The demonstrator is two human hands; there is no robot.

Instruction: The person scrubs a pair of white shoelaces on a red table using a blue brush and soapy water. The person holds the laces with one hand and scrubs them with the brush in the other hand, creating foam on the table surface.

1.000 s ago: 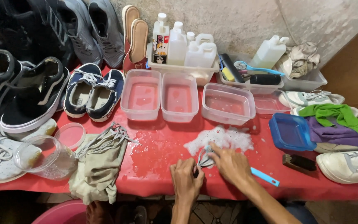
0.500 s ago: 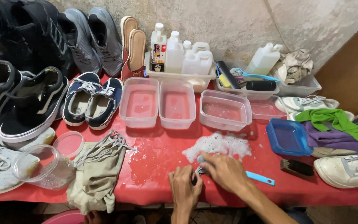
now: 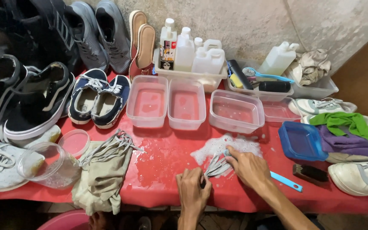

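Grey, soapy shoelaces (image 3: 216, 167) are seen in the head view on the red table covering (image 3: 162, 162), their long axis slanting from near left to far right between both hands. The left hand (image 3: 192, 191) is clenched on their near end. The right hand (image 3: 248, 167), nearer the foam patch (image 3: 226, 147), is closed around a blue-handled brush (image 3: 286, 182).

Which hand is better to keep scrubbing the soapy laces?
Probably the right hand: it grips the light blue plastic brush over the grey soapy shoelaces, while the left hand pins their near end on the red table.
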